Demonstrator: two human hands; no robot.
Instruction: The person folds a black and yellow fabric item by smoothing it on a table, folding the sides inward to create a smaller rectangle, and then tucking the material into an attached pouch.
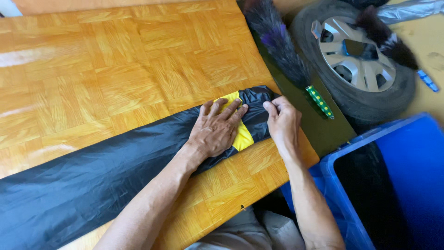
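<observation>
Your two bare forearms reach up from six o'clock across a tabletop (92, 69) surfaced in orange wood-parquet pattern, where one long strip of folded black fabric (83, 185) runs from eight o'clock up to the centre. Your left hand (217, 127) lies flat, palm down, fingers spread and pointing toward one o'clock, pressing on the one yellow band (243, 136) near the strip's end; it grasps nothing, only bears down. Just beside it at three o'clock, your right hand (283, 121) is bent at the wrist, its thumb and fingertips drawn narrowly together in a pinch on the gathered black end of the fabric (259, 98), which rests at the table's far right edge. Past that edge, at one o'clock, one dark feather duster (277, 41) with purple tips lies on a dark panel (323, 129), its one green dotted handle (320, 102) pointing toward four o'clock. Farther right, one car tyre (397, 99) with a silver wheel leans at two o'clock, and a second dark duster (386, 39) with a blue handle (428, 81) lies across it, making two dusters counted. At four o'clock stands one blue plastic bin (407, 153), its inside dark. Grey trouser cloth (249, 231) shows at six o'clock between your arms.
</observation>
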